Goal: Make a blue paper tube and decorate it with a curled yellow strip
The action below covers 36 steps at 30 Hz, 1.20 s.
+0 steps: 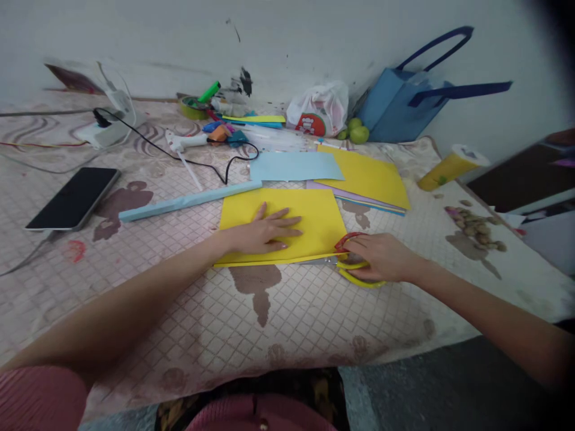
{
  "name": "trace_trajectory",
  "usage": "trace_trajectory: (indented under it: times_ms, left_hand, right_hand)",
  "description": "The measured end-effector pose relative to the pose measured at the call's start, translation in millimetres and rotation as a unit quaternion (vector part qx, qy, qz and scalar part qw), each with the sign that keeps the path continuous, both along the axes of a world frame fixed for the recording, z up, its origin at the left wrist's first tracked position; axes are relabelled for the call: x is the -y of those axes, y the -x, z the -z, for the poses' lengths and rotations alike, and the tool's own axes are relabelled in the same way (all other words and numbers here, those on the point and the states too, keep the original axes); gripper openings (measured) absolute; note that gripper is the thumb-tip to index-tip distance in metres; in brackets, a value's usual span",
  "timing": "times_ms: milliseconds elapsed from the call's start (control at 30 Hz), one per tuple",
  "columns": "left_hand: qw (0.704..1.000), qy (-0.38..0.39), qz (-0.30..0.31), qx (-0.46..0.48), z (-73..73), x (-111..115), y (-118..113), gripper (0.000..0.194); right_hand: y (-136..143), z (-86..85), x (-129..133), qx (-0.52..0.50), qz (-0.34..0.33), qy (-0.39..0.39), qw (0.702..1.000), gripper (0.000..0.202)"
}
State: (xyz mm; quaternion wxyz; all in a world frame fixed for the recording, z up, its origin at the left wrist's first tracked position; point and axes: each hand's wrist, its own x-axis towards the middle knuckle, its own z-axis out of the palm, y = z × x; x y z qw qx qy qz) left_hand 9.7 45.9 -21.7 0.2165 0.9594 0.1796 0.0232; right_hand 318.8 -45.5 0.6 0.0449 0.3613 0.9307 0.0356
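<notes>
A yellow sheet of paper [314, 209] lies on the patterned tablecloth, with a fold along its near edge. My left hand [263, 232] rests flat on it, fingers spread. In my right hand [381, 256] is a pair of scissors [363, 281] with red and yellow handles. Their blades reach in at the right end of the folded edge and are partly hidden by the paper. Behind the sheet lie a light blue strip of paper [296, 166] and a long folded light blue roll [188, 202], whose right end meets the yellow sheet's upper left corner.
A stack of coloured paper [368, 176] sits behind my right hand. To the left are a phone [74, 199], a glue gun [186, 141] with its black cord, and a power strip [105, 130]. A plastic bag [318, 111], a blue bag [390, 105] and a yellow roll [449, 167] stand farther back.
</notes>
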Motion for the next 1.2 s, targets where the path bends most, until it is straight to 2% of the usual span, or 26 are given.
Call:
trace_trajectory:
  times_ms: [467, 967, 1200]
  left_hand:
    - [1.0, 0.0, 0.003, 0.025, 6.1, -2, 1, 0.046]
    - [0.999, 0.024, -0.01, 0.042, 2.0, -2, 2, 0.045]
    - [0.995, 0.073, -0.046, 0.058, -9.2, 13, 4, 0.024]
  right_hand:
    - [3, -1.3, -2, -0.016, 0.003, 0.014, 1.0, 0.035]
    - [9, -4.1, 0, 0.004, 0.01, 0.002, 1.0, 0.035]
    - [8, -3.7, 4, -0.003, 0.009, -0.019, 1.0, 0.035]
